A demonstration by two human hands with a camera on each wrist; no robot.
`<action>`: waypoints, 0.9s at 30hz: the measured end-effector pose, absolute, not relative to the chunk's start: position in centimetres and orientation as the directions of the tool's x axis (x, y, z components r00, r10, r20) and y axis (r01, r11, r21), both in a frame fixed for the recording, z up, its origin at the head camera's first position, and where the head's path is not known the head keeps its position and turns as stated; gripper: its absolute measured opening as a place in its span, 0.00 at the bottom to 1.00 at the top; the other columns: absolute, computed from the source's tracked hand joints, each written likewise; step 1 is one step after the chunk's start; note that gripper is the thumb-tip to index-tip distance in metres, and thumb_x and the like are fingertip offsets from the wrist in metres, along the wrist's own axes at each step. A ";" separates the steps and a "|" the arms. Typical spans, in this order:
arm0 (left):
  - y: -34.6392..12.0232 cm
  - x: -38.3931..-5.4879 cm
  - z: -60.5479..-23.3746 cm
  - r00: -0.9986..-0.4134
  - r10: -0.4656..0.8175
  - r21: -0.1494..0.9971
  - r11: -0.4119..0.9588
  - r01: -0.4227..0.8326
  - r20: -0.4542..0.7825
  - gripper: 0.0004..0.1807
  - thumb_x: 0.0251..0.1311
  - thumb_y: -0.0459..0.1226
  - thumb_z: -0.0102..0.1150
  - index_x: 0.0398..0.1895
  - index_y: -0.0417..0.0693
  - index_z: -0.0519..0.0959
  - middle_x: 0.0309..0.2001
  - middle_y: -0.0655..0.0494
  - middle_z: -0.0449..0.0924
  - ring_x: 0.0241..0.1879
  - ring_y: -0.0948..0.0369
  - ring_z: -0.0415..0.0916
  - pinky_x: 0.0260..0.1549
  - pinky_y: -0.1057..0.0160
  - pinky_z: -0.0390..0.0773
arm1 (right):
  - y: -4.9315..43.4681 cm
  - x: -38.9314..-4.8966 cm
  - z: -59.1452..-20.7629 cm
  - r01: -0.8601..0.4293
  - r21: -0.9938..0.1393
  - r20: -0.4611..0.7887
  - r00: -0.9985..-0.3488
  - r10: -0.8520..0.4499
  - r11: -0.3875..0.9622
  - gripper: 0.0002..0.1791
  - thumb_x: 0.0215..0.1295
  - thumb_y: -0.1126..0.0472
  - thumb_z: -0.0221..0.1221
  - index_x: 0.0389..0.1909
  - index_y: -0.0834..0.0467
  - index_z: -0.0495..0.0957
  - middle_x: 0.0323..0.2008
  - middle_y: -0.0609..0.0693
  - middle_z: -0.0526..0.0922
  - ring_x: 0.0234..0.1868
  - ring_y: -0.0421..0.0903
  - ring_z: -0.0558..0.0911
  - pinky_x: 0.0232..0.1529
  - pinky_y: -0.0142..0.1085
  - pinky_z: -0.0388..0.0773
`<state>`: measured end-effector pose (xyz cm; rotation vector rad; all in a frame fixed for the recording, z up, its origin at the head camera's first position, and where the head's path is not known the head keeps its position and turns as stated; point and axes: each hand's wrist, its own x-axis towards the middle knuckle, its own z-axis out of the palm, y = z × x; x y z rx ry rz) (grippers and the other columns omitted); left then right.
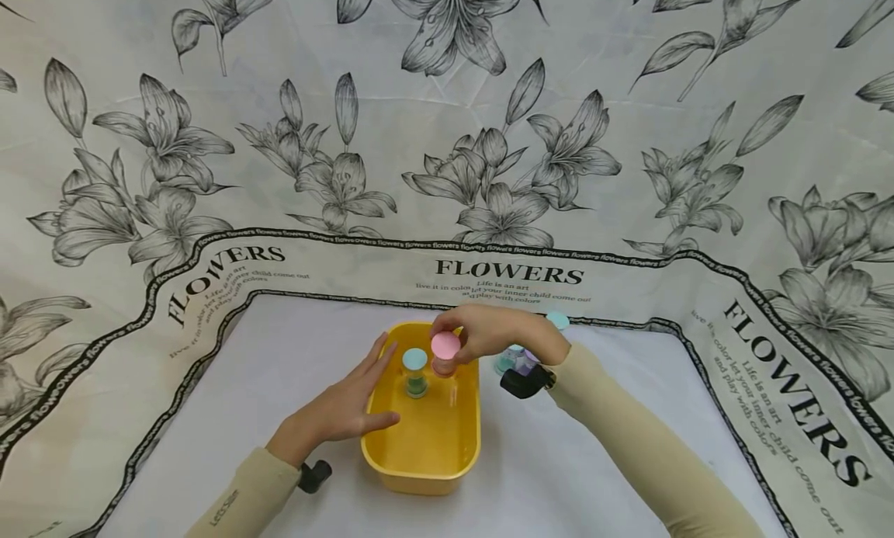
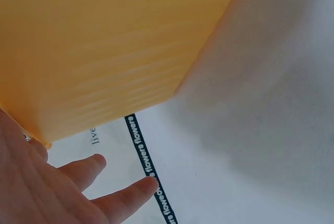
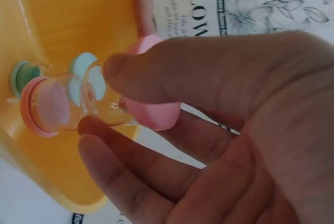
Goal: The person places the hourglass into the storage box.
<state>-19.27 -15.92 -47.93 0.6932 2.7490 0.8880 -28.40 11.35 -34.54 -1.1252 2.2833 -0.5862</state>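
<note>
A yellow plastic tub stands on the white table. My left hand lies along its left rim with fingers extended and thumb over the inside; in the left wrist view the fingers spread beside the tub's outer wall. My right hand pinches a pink sand timer over the far right part of the tub. The right wrist view shows this timer's clear glass waist and pink end caps. Inside the tub a sand timer with a light blue top and green base stands upright.
To the right of the tub, more pieces in teal and purple are partly hidden behind my right wrist. A light blue cap shows beyond the forearm. A flower-printed cloth hangs around the table's back and sides.
</note>
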 end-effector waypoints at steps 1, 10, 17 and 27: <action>-16.0 -19.3 -47.9 -0.877 0.480 0.588 0.715 0.378 -0.020 0.59 0.61 0.68 0.55 0.85 0.59 0.36 0.84 0.61 0.21 0.81 0.43 0.51 0.65 0.34 0.72 | 11.0 -28.7 -34.8 -0.594 -0.572 -0.280 -0.507 -0.815 0.566 0.24 0.64 0.58 0.71 0.59 0.60 0.80 0.51 0.48 0.85 0.47 0.44 0.81 0.53 0.37 0.82; -16.1 -19.4 -48.0 -0.871 0.491 0.582 0.711 0.395 -0.008 0.59 0.62 0.67 0.56 0.85 0.60 0.36 0.84 0.60 0.21 0.81 0.43 0.50 0.66 0.34 0.71 | 8.7 -30.2 -37.8 -0.609 -0.468 -0.401 -0.500 -0.768 0.640 0.18 0.61 0.60 0.72 0.51 0.54 0.83 0.44 0.43 0.82 0.45 0.43 0.77 0.51 0.37 0.76; -16.2 -19.4 -48.0 -0.865 0.501 0.583 0.704 0.405 -0.004 0.59 0.62 0.67 0.56 0.85 0.59 0.36 0.84 0.61 0.21 0.81 0.44 0.49 0.68 0.35 0.70 | 8.2 -30.9 -39.3 -0.602 -0.439 -0.457 -0.490 -0.742 0.667 0.17 0.59 0.73 0.67 0.46 0.53 0.83 0.41 0.44 0.81 0.43 0.45 0.77 0.46 0.36 0.78; -16.1 -19.4 -47.9 -0.870 0.493 0.576 0.715 0.396 -0.014 0.59 0.62 0.67 0.56 0.85 0.59 0.36 0.84 0.60 0.22 0.81 0.43 0.50 0.67 0.36 0.71 | 7.9 -31.2 -40.9 -0.583 -0.373 -0.473 -0.550 -0.688 0.722 0.13 0.62 0.74 0.65 0.44 0.55 0.86 0.37 0.44 0.81 0.38 0.44 0.77 0.39 0.33 0.79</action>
